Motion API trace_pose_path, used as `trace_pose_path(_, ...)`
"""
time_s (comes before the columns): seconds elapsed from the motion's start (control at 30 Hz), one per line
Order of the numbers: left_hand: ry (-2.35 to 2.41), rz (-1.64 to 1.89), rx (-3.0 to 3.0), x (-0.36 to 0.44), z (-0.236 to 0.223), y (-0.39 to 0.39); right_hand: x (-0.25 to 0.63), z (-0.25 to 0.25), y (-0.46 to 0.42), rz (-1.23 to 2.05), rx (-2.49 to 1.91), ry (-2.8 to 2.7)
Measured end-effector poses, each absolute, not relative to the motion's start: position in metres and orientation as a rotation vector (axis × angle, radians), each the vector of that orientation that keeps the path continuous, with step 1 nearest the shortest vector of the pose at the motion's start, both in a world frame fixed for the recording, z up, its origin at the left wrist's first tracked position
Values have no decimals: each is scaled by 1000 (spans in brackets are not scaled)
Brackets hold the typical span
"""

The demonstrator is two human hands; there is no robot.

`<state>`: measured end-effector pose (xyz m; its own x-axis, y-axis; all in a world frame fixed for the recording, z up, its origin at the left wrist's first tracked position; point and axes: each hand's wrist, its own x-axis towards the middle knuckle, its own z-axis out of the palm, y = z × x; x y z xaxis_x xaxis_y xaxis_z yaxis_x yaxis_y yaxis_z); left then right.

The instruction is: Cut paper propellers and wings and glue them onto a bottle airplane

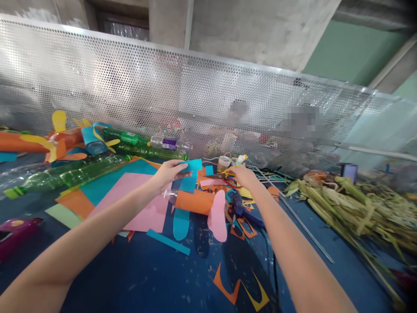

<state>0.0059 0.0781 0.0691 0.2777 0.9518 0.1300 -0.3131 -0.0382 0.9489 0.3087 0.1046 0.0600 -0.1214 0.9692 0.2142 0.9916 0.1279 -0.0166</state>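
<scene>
My left hand [169, 173] pinches a teal paper piece [191, 174] and holds it just above the blue table [156, 278]. My right hand [243, 175] reaches further back, fingers curled over a pair of scissors [217, 176] lying among paper scraps; whether it grips them is unclear. Below the teal piece lies a plastic bottle wrapped in orange paper [194, 202], with a pink paper fin [217, 217] and a teal fin [181, 224] attached. A blue glue gun [243, 211] rests beside my right forearm.
Pink [143, 204], teal and orange paper sheets lie at the left, with green plastic bottles [71, 174] and finished paper-covered bottles [65, 141] behind. Dried corn husks [352, 208] are heaped at the right. A perforated metal screen [195, 100] closes the back; blurred people sit beyond it.
</scene>
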Motion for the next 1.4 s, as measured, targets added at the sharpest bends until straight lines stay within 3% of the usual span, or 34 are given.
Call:
trace_pose_path(0.33,747,1174,1235,8,69,76,275,80,87,44,-1708,-1889)
trace_pose_path(0.43,775,1098,1380,10,73,66,250,92,58,236,-1532,-1883)
trace_pose_path(0.5,816,1046,1523,11,75,59,234,95,36,593,-1236,-1828)
trace_pose_path(0.57,851,985,1648,13,76,54,224,94,19,662,-1132,-1815)
trace_pose_path(0.9,848,832,1720,8,75,49,239,77,-7,630,-1285,-1792)
trace_pose_path(1.1,934,1158,1500,-21,65,66,297,54,-19,-184,-2048,-2122)
trace_pose_path(1.4,1131,1249,1386,-26,7,73,311,17,-30,-64,-2201,-2229)
